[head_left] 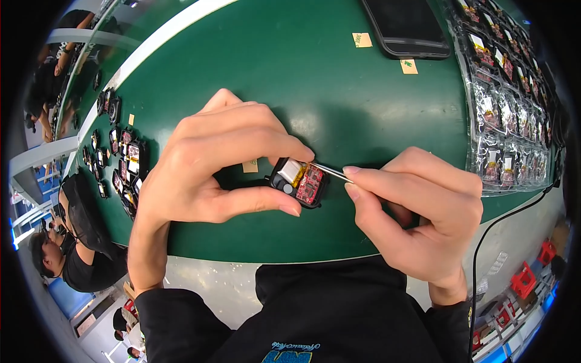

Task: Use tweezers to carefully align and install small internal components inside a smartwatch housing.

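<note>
I see the left hand [212, 158] pinching the black device [301, 184] between finger and thumb, while tweezers [332, 172] pinched in the right hand [419, 213] slant up-left to its upper edge, perhaps touching.

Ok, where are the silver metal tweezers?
In the head view, right of centre, the right hand holds the silver metal tweezers, tips by the black casing with the red circuit board.

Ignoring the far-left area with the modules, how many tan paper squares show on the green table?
3: one square left of the black phone, another at its near edge, a third left of the open circuit module in the left hand. More may be hidden.
</note>
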Available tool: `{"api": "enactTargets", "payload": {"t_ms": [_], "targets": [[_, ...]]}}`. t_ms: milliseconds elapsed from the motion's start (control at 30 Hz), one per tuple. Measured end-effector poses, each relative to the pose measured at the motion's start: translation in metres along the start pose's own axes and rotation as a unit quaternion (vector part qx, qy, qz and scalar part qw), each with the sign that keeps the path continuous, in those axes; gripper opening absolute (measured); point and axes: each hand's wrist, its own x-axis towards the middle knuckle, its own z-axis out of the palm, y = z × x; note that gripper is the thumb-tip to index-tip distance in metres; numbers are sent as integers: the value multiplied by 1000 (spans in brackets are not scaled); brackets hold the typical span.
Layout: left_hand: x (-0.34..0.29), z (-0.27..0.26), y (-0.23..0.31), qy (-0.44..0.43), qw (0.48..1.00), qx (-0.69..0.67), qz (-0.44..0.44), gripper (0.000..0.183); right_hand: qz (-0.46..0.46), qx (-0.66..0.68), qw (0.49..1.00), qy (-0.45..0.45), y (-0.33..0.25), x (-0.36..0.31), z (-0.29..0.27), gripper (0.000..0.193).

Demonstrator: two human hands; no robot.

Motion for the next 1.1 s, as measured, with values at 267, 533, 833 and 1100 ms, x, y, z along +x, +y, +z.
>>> {"api": "enactTargets", "payload": {"t_ms": [267, 533, 833, 1100], "targets": [[1, -2, -1, -9, 1000, -5, -3, 60, -23, 2, 1000, -8, 3, 2, 0, 25], [12, -4, 16, 11, 999, 45, 12, 52, 31, 52, 995, 83, -5, 1, -9, 19], [9, -33, 0, 167, 980, 78, -80, 53, -12, 160, 981, 107, 7, -14, 2, 11], [225, -14, 78, 4, 987, 47, 153, 52, -27, 77, 993, 80, 20, -15, -1, 11]]}}
